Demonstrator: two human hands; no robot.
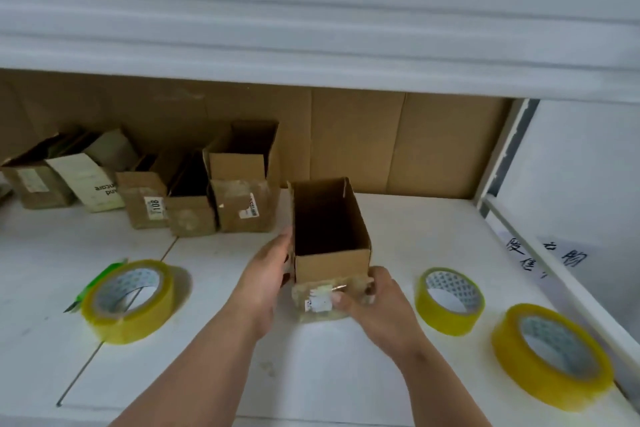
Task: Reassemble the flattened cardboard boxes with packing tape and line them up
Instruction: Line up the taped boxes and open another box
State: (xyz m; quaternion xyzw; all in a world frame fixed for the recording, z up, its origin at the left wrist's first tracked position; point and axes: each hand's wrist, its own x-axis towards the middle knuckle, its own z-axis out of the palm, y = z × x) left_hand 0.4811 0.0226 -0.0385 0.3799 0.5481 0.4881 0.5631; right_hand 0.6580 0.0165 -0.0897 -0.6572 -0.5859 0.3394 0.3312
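Observation:
A small open-topped cardboard box (332,260) stands upright in the middle of the white table, its lower part wrapped in tape with a white label. My left hand (268,274) lies against its left side with the fingers behind that wall. My right hand (372,302) grips its lower right corner, thumb on the taped front. A row of several assembled boxes (194,198) stands at the back left against a cardboard sheet. Three rolls of yellowish packing tape lie on the table: one left (130,302), one right (449,300), one far right (550,355).
A green-handled cutter (93,282) lies behind the left tape roll. A brown cardboard sheet (398,142) lines the back. White foam sheeting (311,10) hangs overhead. A metal frame post (502,156) and a ledge with handwriting (543,253) bound the right side.

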